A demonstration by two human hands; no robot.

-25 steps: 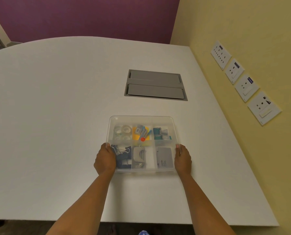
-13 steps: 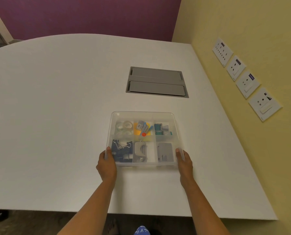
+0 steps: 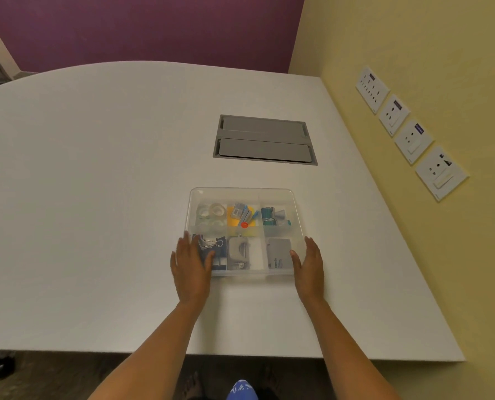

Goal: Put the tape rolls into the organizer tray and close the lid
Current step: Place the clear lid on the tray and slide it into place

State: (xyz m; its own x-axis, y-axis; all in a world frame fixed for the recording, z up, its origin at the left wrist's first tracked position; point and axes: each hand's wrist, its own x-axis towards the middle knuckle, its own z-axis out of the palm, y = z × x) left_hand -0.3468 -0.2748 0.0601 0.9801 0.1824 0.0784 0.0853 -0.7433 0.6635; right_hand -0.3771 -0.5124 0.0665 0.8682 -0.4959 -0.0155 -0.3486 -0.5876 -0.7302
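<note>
From the head view I see the organizer tray [image 3: 244, 232] on the white table [image 3: 96, 197], near its near right part, with the clear lid [image 3: 240, 194] lying over it and the tape rolls [image 3: 211, 211] in the far left compartment. My left hand [image 3: 190, 265] lies flat, fingers spread, on the near left corner; my right hand [image 3: 309, 265] stands open against the near right side, gripping nothing. I judge the lid needs seating: I would press evenly down on both near corners, then along the far edge, keeping the tray from sliding. The table edge runs close behind my wrists, the yellow wall [image 3: 413, 53] is well to the right, and the grey floor-box hatch [image 3: 265, 140] lies beyond, so open room is left and far.
</note>
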